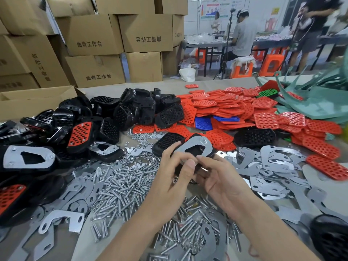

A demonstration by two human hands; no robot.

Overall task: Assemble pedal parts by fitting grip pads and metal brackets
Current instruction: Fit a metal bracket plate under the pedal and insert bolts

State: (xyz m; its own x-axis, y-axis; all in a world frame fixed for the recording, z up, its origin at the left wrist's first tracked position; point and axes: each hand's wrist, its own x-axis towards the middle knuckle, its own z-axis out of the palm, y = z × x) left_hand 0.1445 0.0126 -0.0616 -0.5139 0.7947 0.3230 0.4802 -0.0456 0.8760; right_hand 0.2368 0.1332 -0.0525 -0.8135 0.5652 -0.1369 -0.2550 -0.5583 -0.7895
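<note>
Held at frame centre with both hands: a black pedal, underside up.
- Left hand: fingers curled over the pedal's 9 o'clock edge, thumb pressed on its near end.
- Right hand: thumb and forefinger closed on the same near end from 3 o'clock. Too blurred to tell whether a smaller part sits between them.

Flat on the pedal's upturned face: a grey metal bracket, with a nut at its 1 o'clock corner.

Around the hands, on the table:
- 11 o'clock, just beside the hands: a spare pedal.
- 12 o'clock: loose nuts.
- 6 to 8 o'clock: a bed of bolts.
- 3 o'clock: loose flat brackets.
- 1 to 2 o'clock: a heap of red grip pads, with blue pads among them.
- 10 o'clock: piled black pedal shells.
- 9 o'clock: a finished pedal.
- Far 11 o'clock: stacked cardboard boxes.
</note>
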